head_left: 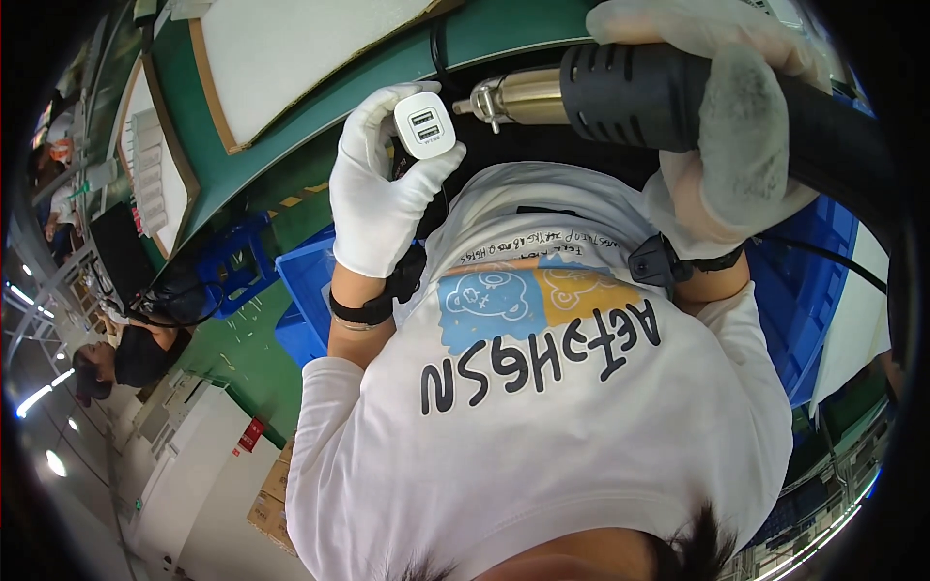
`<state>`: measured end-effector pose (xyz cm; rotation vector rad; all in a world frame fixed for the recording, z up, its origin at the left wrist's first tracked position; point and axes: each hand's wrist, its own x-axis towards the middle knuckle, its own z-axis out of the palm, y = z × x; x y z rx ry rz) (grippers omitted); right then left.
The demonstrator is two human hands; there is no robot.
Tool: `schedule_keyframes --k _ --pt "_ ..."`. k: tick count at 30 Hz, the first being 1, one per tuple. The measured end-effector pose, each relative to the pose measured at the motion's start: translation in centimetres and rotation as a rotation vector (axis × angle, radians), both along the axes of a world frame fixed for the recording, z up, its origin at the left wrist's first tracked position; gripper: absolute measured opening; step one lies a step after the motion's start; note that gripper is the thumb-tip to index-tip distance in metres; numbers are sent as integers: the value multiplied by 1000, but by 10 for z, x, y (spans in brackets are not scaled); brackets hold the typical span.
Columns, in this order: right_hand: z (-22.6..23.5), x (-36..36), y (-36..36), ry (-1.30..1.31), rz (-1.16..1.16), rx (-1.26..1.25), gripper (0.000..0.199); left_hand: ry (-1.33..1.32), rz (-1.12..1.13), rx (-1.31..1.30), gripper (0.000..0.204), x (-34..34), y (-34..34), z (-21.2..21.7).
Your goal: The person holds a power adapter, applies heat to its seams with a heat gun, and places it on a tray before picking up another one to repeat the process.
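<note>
My left hand (pixel 376 198), in a white fabric glove, pinches a small white dual-port USB charger (pixel 425 126) between thumb and fingers. The charger's face, with its two slots, is turned up to view. My right hand (pixel 744 136) wears a thin, translucent glove and is wrapped round a thick black hot-air gun (pixel 630 95). The gun lies roughly level, its slotted collar towards the left. From the collar runs a metal nozzle (pixel 523 98) with a clamp round it. The nozzle's tip points at the charger's right side, a small gap away.
A green worktable (pixel 281 136) with a white board (pixel 291 58) on it lies ahead and to the left. Blue plastic bins (pixel 308 276) stand on both sides of me. A blue stool (pixel 237 261) is on the green floor at left. A co-worker (pixel 145 356) sits further left.
</note>
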<state>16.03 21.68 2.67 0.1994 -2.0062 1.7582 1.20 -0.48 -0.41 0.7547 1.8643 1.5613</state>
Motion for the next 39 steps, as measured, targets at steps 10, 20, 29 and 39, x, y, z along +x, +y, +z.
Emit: schedule_keyframes --k 10,20,29,39 --pt "-1 -7 -21 74 -89 47 30 -27 17 51 52 -6 -2 -3" --pt "-4 -15 -36 146 -165 91 27 91 55 69 55 -7 0 -6" --pt "22 -26 -24 230 -363 230 26 173 79 -30 53 -3 3 -8" --pt "22 -38 -19 471 -204 485 28 11 99 3 52 3 5 -8"
